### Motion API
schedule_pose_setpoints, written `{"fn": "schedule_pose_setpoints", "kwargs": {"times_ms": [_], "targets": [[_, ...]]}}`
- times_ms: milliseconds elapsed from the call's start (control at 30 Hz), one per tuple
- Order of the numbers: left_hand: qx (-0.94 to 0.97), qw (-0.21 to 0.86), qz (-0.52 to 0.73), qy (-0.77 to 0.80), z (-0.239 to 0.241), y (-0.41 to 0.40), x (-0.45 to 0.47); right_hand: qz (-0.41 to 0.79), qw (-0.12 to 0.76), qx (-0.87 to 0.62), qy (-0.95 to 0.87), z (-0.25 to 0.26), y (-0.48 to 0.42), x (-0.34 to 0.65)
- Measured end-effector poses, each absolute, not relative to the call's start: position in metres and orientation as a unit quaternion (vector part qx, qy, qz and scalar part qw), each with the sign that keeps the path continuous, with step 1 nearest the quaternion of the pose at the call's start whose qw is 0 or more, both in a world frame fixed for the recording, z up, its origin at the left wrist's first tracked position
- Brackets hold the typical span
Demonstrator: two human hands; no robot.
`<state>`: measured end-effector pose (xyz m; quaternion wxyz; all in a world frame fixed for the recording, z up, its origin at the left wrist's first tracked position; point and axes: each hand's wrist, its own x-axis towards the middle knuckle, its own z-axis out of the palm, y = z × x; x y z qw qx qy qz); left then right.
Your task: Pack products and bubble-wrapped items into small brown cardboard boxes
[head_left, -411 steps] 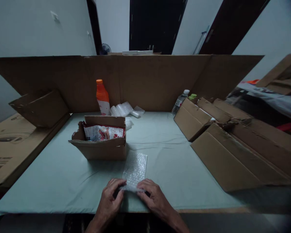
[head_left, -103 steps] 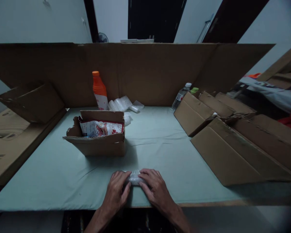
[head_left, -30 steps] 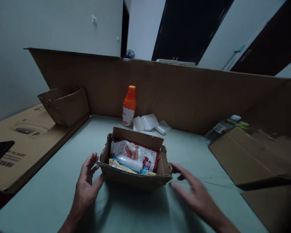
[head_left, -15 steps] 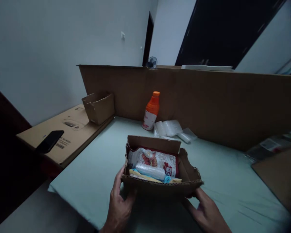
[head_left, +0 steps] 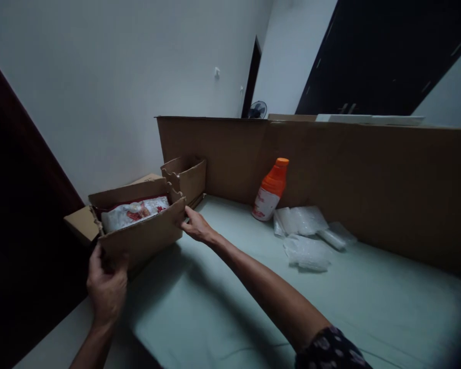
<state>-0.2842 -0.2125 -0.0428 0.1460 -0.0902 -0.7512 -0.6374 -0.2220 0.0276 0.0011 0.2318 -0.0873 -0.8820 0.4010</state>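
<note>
My left hand grips the near left corner of an open cardboard box, its thumb against the front wall. At the box's right end my right hand holds the other near corner, the arm stretched across the table. A white and red printed plastic packet lies inside the box; whatever is beneath it is hidden by the front wall. The box is held up over the left side of the table, in front of a second open cardboard box.
An orange-capped bottle stands against a tall cardboard panel. Clear plastic packets lie in front of it on the pale green tabletop. A flat cardboard carton shows partly behind the held box.
Both hands have carried the box from the middle of the table to the left, over the flat carton. The phone there is now hidden. The view has turned somewhat left.
</note>
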Motion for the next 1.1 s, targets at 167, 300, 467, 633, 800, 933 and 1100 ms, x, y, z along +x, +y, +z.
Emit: {"fn": "schedule_pose_setpoints", "kwargs": {"times_ms": [167,300,467,633,800,933,1100], "targets": [[-0.151,0.154,-0.619,-0.755,-0.069,-0.200,-0.321,0.399,0.251,-0.128,-0.873,-0.042,0.030,-0.268],[-0.174,0.185,-0.601,-0.758,-0.084,-0.182,-0.336,0.386,0.236,-0.146,-0.880,-0.073,0.038,-0.272],[-0.205,0.194,-0.594,-0.753,-0.079,-0.155,-0.352,0.347,0.213,-0.159,-0.899,-0.075,0.057,-0.293],[-0.227,0.177,-0.577,-0.764,-0.075,-0.144,-0.355,0.311,0.192,-0.172,-0.915,-0.073,0.069,-0.307],[-0.255,0.151,-0.570,-0.767,-0.088,-0.155,-0.342,0.278,0.172,-0.173,-0.929,-0.097,0.061,-0.278],[-0.248,0.193,-0.499,-0.807,-0.086,-0.184,-0.357,0.247,0.175,-0.164,-0.939,-0.121,0.049,-0.240],[-0.167,0.149,-0.292,-0.930,-0.064,-0.206,-0.417,0.222,0.196,-0.144,-0.944,-0.131,0.046,-0.220]]}}
